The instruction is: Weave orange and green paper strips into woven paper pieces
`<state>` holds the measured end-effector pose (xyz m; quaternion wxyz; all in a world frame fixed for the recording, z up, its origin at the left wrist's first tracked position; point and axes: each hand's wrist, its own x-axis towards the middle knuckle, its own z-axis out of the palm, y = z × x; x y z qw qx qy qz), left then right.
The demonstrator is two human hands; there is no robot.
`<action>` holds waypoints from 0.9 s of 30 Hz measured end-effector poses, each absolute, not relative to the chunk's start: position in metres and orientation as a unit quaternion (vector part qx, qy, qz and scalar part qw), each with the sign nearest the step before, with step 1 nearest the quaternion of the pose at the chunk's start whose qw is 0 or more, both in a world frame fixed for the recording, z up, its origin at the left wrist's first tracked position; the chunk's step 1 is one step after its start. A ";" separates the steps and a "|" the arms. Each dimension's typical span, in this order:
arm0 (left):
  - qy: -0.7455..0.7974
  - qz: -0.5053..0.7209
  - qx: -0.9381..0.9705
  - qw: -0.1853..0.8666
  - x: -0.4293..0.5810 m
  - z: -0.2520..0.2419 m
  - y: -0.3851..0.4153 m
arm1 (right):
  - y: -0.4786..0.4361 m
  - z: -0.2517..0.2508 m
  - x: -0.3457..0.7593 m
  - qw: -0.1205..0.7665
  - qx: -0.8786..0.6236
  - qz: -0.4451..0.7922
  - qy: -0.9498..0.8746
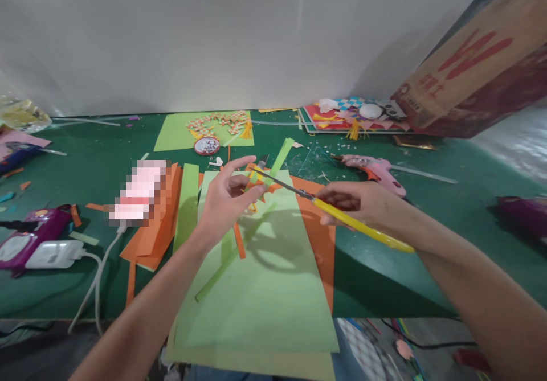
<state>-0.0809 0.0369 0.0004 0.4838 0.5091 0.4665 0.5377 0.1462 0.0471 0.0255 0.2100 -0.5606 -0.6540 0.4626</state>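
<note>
My right hand (356,201) grips yellow-handled scissors (337,213), their blades pointing left toward my left hand. My left hand (226,199) pinches a light green paper strip (277,162) that angles up and to the right, together with small orange and yellow bits. The scissor tips meet the strip right at my left fingertips. A longer green strip (224,267) and an orange strip (239,241) hang or lie below that hand. Beneath both hands lies a large light green paper sheet (265,301) over orange sheets (320,238) on the green table (384,273).
A pink glue gun (378,171) lies right of the scissors. A stack of orange paper (156,227) and a blurred pink object sit left. A purple device (32,233) with white charger and cable is far left. A cardboard box (474,68) and finished crafts (354,116) stand at the back right.
</note>
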 end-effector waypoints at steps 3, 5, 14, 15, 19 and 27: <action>0.471 0.533 0.515 0.478 -0.082 -0.001 0.037 | 0.047 0.024 0.146 0.213 -0.568 0.458 -0.650; 0.477 0.529 0.521 0.470 -0.082 -0.001 0.038 | 0.047 0.023 0.145 0.216 -0.572 0.456 -0.647; 0.482 0.523 0.522 0.471 -0.083 -0.001 0.038 | 0.047 0.023 0.144 0.229 -0.570 0.460 -0.642; 0.482 0.522 0.523 0.470 -0.083 -0.001 0.038 | 0.046 0.023 0.144 0.234 -0.568 0.465 -0.637; 0.479 0.520 0.528 0.470 -0.083 -0.001 0.038 | 0.043 0.023 0.143 0.253 -0.571 0.484 -0.613; 0.484 0.535 0.516 0.462 -0.083 -0.003 0.041 | 0.042 0.017 0.152 0.274 -0.596 0.436 -0.616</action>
